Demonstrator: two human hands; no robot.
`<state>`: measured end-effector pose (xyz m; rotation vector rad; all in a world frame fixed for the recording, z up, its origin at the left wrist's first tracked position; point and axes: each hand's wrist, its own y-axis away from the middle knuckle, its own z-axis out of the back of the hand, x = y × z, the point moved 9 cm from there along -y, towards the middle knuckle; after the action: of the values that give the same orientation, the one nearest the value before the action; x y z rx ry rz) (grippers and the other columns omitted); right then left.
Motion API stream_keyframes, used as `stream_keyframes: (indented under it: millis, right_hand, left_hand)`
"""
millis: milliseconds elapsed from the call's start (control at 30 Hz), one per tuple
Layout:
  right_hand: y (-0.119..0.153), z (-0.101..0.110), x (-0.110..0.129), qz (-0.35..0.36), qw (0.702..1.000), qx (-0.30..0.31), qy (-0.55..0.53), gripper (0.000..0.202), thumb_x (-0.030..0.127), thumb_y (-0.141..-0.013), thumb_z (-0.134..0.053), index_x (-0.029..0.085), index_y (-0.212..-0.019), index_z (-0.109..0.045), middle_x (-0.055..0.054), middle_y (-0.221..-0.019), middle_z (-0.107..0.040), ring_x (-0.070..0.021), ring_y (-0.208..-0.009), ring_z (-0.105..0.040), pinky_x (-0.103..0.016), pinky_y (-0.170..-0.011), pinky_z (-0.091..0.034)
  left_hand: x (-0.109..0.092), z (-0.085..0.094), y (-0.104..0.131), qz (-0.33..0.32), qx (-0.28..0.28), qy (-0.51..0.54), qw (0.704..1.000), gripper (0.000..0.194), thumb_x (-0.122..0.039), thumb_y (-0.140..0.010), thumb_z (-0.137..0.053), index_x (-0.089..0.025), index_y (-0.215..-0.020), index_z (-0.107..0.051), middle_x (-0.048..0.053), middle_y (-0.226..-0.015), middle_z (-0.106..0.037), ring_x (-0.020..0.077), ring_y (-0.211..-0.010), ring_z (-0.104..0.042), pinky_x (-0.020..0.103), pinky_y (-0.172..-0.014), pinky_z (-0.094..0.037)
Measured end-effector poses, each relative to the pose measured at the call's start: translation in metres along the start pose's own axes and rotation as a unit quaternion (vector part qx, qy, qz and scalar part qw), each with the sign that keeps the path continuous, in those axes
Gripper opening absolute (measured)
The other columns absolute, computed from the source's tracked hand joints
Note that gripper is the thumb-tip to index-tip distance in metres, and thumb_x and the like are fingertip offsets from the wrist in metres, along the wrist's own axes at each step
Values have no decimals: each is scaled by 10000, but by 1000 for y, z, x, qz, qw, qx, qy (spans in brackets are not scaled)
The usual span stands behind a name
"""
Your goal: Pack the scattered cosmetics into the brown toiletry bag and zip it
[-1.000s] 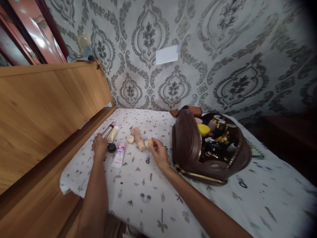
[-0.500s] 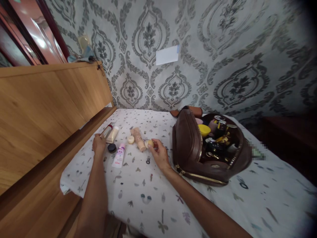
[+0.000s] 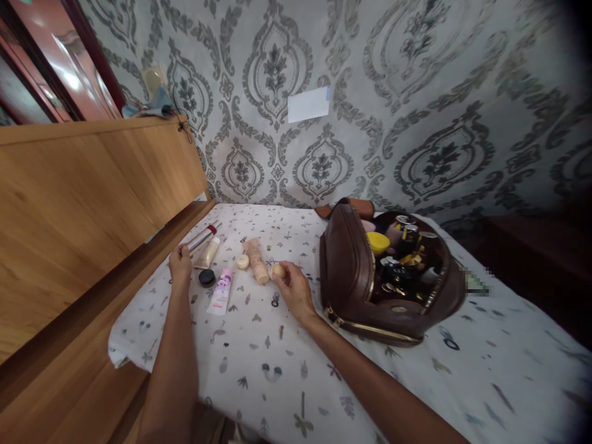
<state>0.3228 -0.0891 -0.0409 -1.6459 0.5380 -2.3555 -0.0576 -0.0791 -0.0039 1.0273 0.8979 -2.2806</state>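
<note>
My left hand [image 3: 180,261] is closed on the near end of a slim silver tube with a red band [image 3: 201,237]. With its fingertips, my right hand [image 3: 294,287] pinches a small round cream jar [image 3: 278,270], beside the cap of a beige tube [image 3: 256,261]. Left of that tube sits another small cream jar [image 3: 243,262]. A cream tube [image 3: 209,253], a black round pot [image 3: 207,277] and a pink and white tube [image 3: 221,292] lie on the patterned cloth [image 3: 259,370] between my hands.
An open brown bag [image 3: 346,271] full of cosmetics, with a yellow cup [image 3: 378,243] inside, stands right of my right hand. A wooden board [image 3: 102,203] rises along the left. Patterned wallpaper with a white paper [image 3: 309,105] is behind.
The silver tube in my left hand has turned a little, its red band now farther right. My right hand still holds the small jar. The view has shifted slightly.
</note>
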Motion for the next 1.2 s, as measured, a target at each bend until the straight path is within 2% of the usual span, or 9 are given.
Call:
stream_keyframes:
  millis: [233,433,633,733,833,933,1033,1133,1200]
  right_hand:
    - [2,-5,3,11,998,31,44,304,299,-823,-576,185,-1098,-639,-99,-1017,-668,-252,-897,-613,-398,-824,-509]
    - [4,-9,6,35,997,39,56,360,270,-836,-579,169,-1179,-626,-115,-1064,-654,-271,-976,-604,-423,-881,-506]
    - [7,-2,19,64,996,20,60,362,278,-878,-573,171,-1221,-621,-127,-1088,-651,-280,-1044,-583,-447,-954,-480]
    - [7,9,36,94,995,-8,27,329,292,-913,-550,194,-1220,-615,-117,-1118,-645,-262,-1084,-572,-432,-984,-461]
    - [8,17,51,107,994,-14,-11,242,325,-931,-535,208,-1116,-638,-87,-1028,-649,-234,-995,-591,-381,-898,-495]
    - [8,16,56,99,994,0,-43,219,355,-931,-532,210,-1055,-638,-77,-993,-651,-221,-951,-604,-345,-817,-511]
    - [7,10,51,82,993,22,-78,283,356,-928,-525,201,-1143,-623,-93,-1049,-659,-220,-988,-618,-343,-821,-512]
    - [2,4,38,28,992,27,-120,351,408,-905,-536,202,-1176,-621,-91,-1044,-679,-217,-958,-639,-337,-795,-520]
    - [-4,3,29,-20,985,26,-166,408,476,-880,-555,206,-1179,-622,-79,-1005,-697,-215,-909,-654,-321,-742,-529]
  left_hand:
    - [-20,1,11,-6,8,124,992,342,-341,-855,-442,-163,-1075,-634,34,-849,-629,147,-657,-651,208,-528,-473]
    - [-47,-3,25,-38,41,210,976,376,-420,-838,-490,-163,-1076,-628,36,-876,-639,134,-647,-633,223,-564,-502]
    - [-87,-24,50,-33,171,400,900,362,-455,-760,-665,-185,-1000,-645,26,-883,-662,124,-672,-625,224,-601,-525]
    - [-108,-35,68,-33,227,435,871,335,-442,-768,-677,-192,-991,-662,39,-878,-676,139,-678,-626,250,-605,-539]
    - [-122,-44,84,-38,267,435,859,341,-450,-784,-676,-186,-999,-673,46,-853,-676,156,-702,-632,262,-609,-544]
    - [-126,-48,89,-35,278,442,852,339,-448,-782,-683,-181,-990,-673,39,-838,-672,152,-702,-629,254,-605,-535]
    - [-118,-43,79,-23,243,456,856,342,-447,-778,-683,-181,-990,-657,28,-824,-673,134,-666,-622,244,-608,-526]
    - [-107,-36,67,-11,197,454,869,369,-465,-757,-688,-176,-979,-631,28,-830,-672,126,-639,-621,240,-594,-510]
    - [-104,-37,66,-13,200,429,881,395,-491,-755,-672,-176,-988,-617,30,-825,-664,129,-629,-613,250,-590,-506]
